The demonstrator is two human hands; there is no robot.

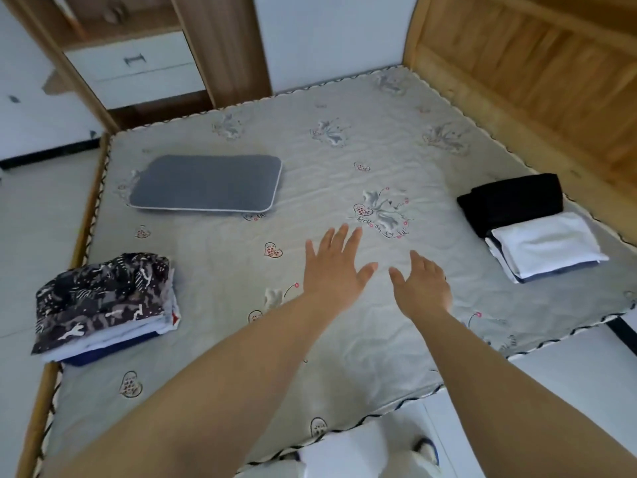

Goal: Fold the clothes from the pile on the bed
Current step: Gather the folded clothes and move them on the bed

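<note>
Head view: both the left hand (332, 270) and right hand (424, 286) are held flat and empty over the bed (344, 160), apparently between garments; folded stacks (107, 305) are kept aside.

**What We Cannot See Well**

The left stack (107, 305) hides its lower clothes under the patterned top piece; only thin edges peek out. In the right stack (531, 229) the white cloth covers part of the black one. The wardrobe (138, 56) is cut off at the top. The small writing on the mattress (344, 160) is too tiny to read.
</note>
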